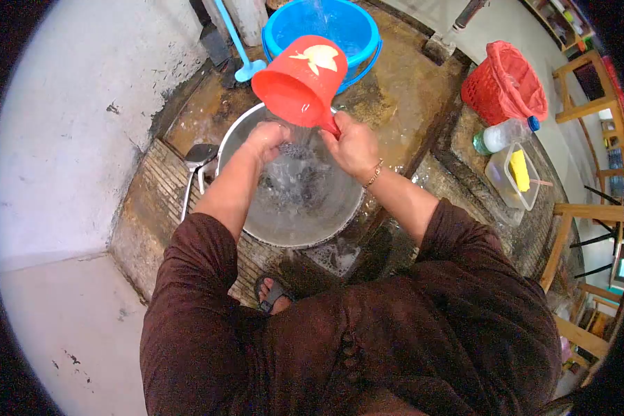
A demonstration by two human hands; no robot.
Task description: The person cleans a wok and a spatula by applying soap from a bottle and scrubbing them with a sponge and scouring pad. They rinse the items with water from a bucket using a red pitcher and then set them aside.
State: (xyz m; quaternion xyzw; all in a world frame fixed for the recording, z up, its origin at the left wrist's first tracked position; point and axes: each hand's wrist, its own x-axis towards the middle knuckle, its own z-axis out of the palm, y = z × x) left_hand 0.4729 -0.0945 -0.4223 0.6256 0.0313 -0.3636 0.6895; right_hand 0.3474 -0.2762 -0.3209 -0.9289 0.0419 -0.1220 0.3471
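My right hand grips the handle of a red plastic water dipper with a pale printed shape on its side. The dipper is tilted over a large round metal pot, its mouth toward my left hand. Water falls into the pot and splashes on its bottom. My left hand is over the pot's left side, just under the dipper, its fingers curled in. Whatever it may hold is hidden. Behind the dipper stands a blue bucket, with a stream of water running into it.
A light-blue long-handled tool leans by the wall. Left of the pot is a metal utensil. On the right ledge are a red basket, a plastic bottle and a clear container holding a yellow item. Wooden stools stand farther right.
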